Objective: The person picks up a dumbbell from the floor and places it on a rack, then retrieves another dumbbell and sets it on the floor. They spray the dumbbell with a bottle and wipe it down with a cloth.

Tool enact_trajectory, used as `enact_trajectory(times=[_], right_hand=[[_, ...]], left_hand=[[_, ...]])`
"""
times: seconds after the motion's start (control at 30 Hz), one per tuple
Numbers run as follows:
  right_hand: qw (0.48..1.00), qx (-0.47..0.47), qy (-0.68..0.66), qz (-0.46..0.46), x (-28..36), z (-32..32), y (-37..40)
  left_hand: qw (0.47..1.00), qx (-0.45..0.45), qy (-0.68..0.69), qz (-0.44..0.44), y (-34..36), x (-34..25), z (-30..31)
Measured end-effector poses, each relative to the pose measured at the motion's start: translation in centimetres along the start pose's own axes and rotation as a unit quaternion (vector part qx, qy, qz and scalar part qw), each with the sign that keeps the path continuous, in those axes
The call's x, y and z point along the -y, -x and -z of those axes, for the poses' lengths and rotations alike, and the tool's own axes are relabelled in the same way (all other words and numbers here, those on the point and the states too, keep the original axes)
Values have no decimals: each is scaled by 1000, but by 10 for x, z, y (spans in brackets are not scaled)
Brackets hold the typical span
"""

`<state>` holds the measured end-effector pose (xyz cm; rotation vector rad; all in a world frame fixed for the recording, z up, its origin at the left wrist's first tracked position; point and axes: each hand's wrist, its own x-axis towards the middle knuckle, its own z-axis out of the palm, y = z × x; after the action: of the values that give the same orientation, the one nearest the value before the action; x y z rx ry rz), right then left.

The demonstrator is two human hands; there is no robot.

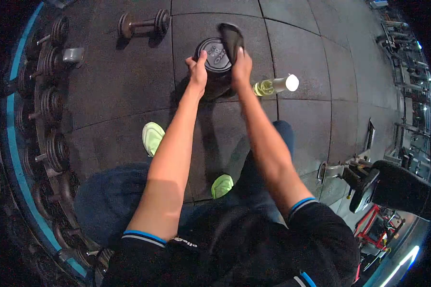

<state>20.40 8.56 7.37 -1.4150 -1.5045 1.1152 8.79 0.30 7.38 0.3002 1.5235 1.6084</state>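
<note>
A black dumbbell (214,56) stands on end on the dark floor tiles, its round lettered face turned up. My left hand (197,71) grips the left side of its rim, with the thumb on the edge of the top. My right hand (241,68) is closed on a dark cloth (231,40), which lies against the right edge of the dumbbell's face. Just right of my right hand, a clear bottle of yellowish liquid (264,87) with a white top stands on the floor.
Another dumbbell (143,25) lies on the floor at the upper left. A rack of dumbbells (52,107) runs down the left side. At the lower right are a black padded bench (401,189) and a red metal frame (368,222). My green shoes (153,137) are below the hands.
</note>
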Motion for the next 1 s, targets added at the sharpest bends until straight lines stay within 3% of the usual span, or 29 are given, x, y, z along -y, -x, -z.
enact_trajectory(times=[0.03, 0.07, 0.1, 0.17, 0.2, 0.27, 0.33, 0.4, 0.43, 0.47, 0.53, 0.6, 0.63, 0.73, 0.77, 0.8, 0.83, 0.87, 0.9, 0.93, 1.0], right_hand=[[995, 89, -34, 3, -4, 4, -33], [953, 135, -218, -162, 5, 1, -46], [955, 154, -206, -148, -32, -6, -69], [986, 127, -71, -85, -45, 1, -59], [995, 83, 52, -33, -17, 12, -14], [997, -33, -40, 61, -18, -6, 42], [998, -24, -57, 3, -7, -8, 37], [991, 98, 64, 57, -4, 5, -15], [980, 146, 62, 121, -25, 6, -47], [987, 162, -16, 20, -8, 1, -63], [901, 318, -119, -271, 19, 6, -89], [865, 400, -119, -280, 32, 10, -94], [885, 378, -73, -261, 44, 10, -91], [871, 353, -201, -277, 18, 0, -88], [905, 246, -206, -280, 8, -4, -75], [956, 150, -112, -226, 29, 4, -44], [958, 105, -186, -190, 11, 0, -18], [927, 95, -294, -214, -14, -4, 6], [930, 22, -314, -188, -25, -13, 36], [973, -15, -222, -56, -37, -25, 62], [945, -7, -312, -97, -22, -22, 71]], left_hand=[[1000, -9, -10, 7, -2, 0, 1], [1000, -14, -18, 1, -9, 2, 1], [999, -18, -26, -2, -15, 10, 1], [997, 10, -69, -27, -28, 23, 10], [997, 8, -68, -28, -23, 21, 7], [997, 0, -64, -37, -12, 5, 6], [996, 14, -82, -34, -13, 8, 11], [997, 24, -75, -19, -16, 3, 7], [996, 15, -84, -28, -16, 4, 5], [995, 5, -92, -36, -18, 9, 3], [994, -9, -94, -49, -17, 21, 0], [994, -16, -81, -66, -14, 24, -4], [996, 10, -68, -52, -11, 22, -2], [997, -27, -58, -37, -10, 12, -6], [997, -30, -42, -57, -27, 28, -3], [997, -15, -40, -67, -37, 30, 1], [997, 0, -39, -74, -44, 30, 6], [996, 14, -37, -82, -48, 28, 9], [998, 16, -39, -50, -44, 15, 7], [996, 11, -54, -66, -47, 13, 4], [992, 7, -90, -89, -49, 15, 0]])
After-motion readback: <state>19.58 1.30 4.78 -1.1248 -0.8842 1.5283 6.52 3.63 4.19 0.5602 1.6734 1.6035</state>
